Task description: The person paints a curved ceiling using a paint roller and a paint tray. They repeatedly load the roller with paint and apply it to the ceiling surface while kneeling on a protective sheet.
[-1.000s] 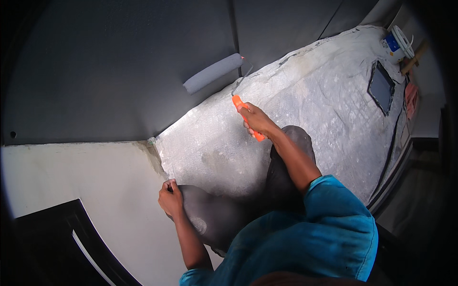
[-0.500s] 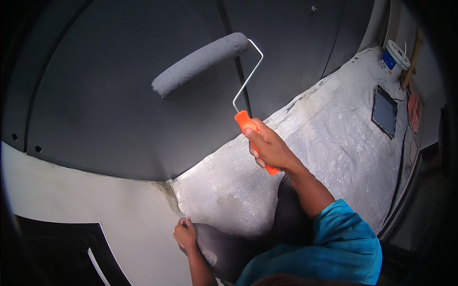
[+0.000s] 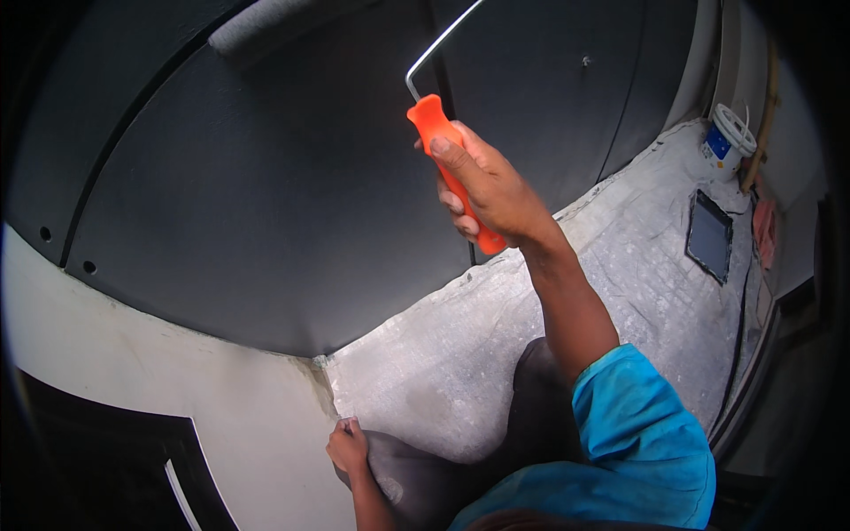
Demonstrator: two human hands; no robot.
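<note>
My right hand (image 3: pixel 490 188) is wrapped round the orange handle of a paint roller (image 3: pixel 429 115). From the handle the bent wire frame runs up past the picture's upper edge. The roller's fuzzy grey sleeve (image 3: pixel 266 25) shows only in part at the top, against the dark grey wall (image 3: pixel 292 159); I cannot tell how firmly it touches. My left hand (image 3: pixel 348 445) is closed beside my left knee, low in the view. Whatever its fingers may hold is hidden.
A crumpled, paint-specked pale sheet (image 3: pixel 620 265) covers the floor along the wall. On it, to the right, lie a paint tray (image 3: pixel 711 234) and a white bucket (image 3: pixel 729 142), with a pinkish cloth (image 3: pixel 763 232) nearby. A dark panelled door (image 3: pixel 97 451) stands at lower left.
My right hand has raised the roller up the wall, and its sleeve has moved partly out of the picture. My left hand stays by the knee. The view has shifted slightly.
</note>
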